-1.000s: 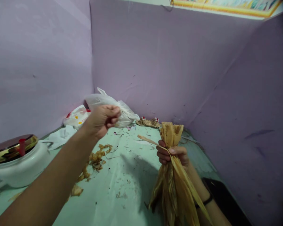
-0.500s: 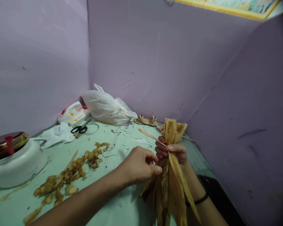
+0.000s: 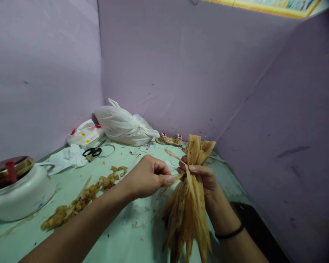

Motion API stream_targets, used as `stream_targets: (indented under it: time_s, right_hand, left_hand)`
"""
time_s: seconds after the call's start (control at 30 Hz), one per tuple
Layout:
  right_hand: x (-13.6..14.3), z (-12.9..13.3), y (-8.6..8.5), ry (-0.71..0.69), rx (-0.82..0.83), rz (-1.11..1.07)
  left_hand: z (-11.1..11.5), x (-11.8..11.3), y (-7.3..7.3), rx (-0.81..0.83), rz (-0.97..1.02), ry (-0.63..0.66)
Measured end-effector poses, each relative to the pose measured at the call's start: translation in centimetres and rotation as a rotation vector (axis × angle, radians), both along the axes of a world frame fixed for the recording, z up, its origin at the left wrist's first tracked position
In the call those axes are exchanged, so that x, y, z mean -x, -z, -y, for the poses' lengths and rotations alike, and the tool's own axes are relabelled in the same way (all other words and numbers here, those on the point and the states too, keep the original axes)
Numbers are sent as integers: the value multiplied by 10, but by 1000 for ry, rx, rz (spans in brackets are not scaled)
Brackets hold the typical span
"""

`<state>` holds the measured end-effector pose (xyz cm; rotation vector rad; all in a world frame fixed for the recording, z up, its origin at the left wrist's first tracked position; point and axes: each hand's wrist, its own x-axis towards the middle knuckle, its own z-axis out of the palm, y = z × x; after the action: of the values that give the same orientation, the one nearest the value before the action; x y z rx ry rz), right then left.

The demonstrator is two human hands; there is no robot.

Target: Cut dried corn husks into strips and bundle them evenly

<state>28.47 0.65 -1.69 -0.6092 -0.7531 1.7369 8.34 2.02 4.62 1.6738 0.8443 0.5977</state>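
A bundle of dried corn husks (image 3: 188,208) hangs upright, its short folded ends on top and its long strips fanning downward. My right hand (image 3: 204,177) is closed around the bundle's neck, the thumb pressing on a narrow strip that crosses it. One end of a narrow husk strip (image 3: 177,178) is pinched in my left hand (image 3: 150,179) and stretches left from the neck. Another loose strip end (image 3: 172,153) sticks out at the upper left of my right hand. The fingertips behind the bundle are partly hidden.
Husk scraps (image 3: 82,201) lie along the left of the pale green table (image 3: 120,233). Farther back are black-handled scissors (image 3: 92,151), white tissue (image 3: 68,159), a tied white plastic bag (image 3: 126,126) and a small woven piece (image 3: 170,140). A white round pot (image 3: 19,197) stands at left.
My left hand has closed on a narrow strip at the neck and drawn it out to the left. The bundle has turned slightly, its lower strips now hanging more to the left.
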Motion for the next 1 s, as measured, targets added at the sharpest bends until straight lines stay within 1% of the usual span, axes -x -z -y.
stream_targets:
  time_s: [0.07,0.13,0.3,0.4,0.5,0.57,0.63,0.7,0.77,0.83,0.87,0.9,1.0]
  right_hand:
    - [1,0,-1,-21,21,-5]
    - [3,-1,-4,-10,34,-11]
    - [3,-2,-9,94,-2,-60]
    - [2,-2,-11,126,11,-68]
    - [2,-2,-12,147,16,-85]
    - [2,-3,-13,195,-2,-100]
    - [2,-3,-14,243,-17,-104]
    - [1,-4,-15,254,-14,-108]
    - [-1,-3,-17,242,5,-110]
    - [-2,-2,-20,234,29,-106]
    - [-3,-1,-21,237,39,-103]
    - [-4,-1,-21,245,48,-102]
    - [-6,0,-21,270,65,-100]
  left_hand:
    - [-2,5,-3,-23,-37,-2]
    - [-4,9,-5,-31,-54,-4]
    - [-10,21,-9,-59,-116,-20]
    - [-12,30,-15,-79,-140,-23]
    - [-14,39,-22,-81,-162,4]
    - [-15,46,-27,-78,-173,34]
    - [-17,54,-31,-87,-171,35]
    - [-20,65,-35,-133,-163,-18]
    - [-22,78,-39,-226,-181,-134]
    - [-23,90,-43,-334,-275,-256]
    - [-24,96,-44,-375,-357,-289]
    - [-24,101,-45,-401,-454,-292]
    - [-28,113,-43,-400,-742,-210]
